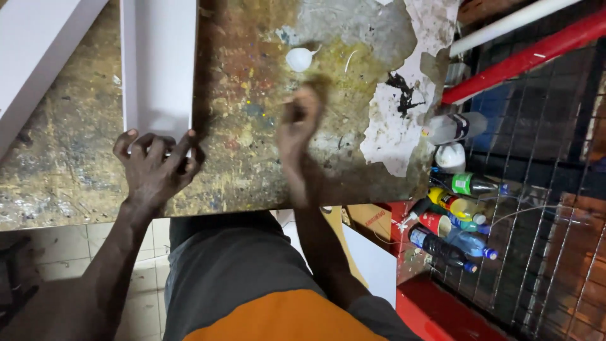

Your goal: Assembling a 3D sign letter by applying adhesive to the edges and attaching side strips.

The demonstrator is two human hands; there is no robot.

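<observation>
Fingers of left hand (154, 165) are spread wide and pressed flat on near end of a white board (161, 63), tips over its near edge, thumb side toward its right edge; board runs straight away from the fingertips across a paint-stained bench (252, 145). Right hand (298, 123) is motion-blurred, fingers bunched narrow w/ tips on the bench top; can't tell if they pinch anything. Just beyond those fingertips lies a small white blob (299, 59), not touching the hand. Right of right-hand fingers, a patch of peeling white paper (398, 136) w/ a black smear on it. Well left of left-hand fingers, a second white board (38, 50) lies at an angle. Far right of both hands, past the bench edge, plastic bottles (456, 208) are heaped by a wire grid (543, 189) and a red bar (524, 60). Below the wrists: grey and orange clothing (252, 284).
</observation>
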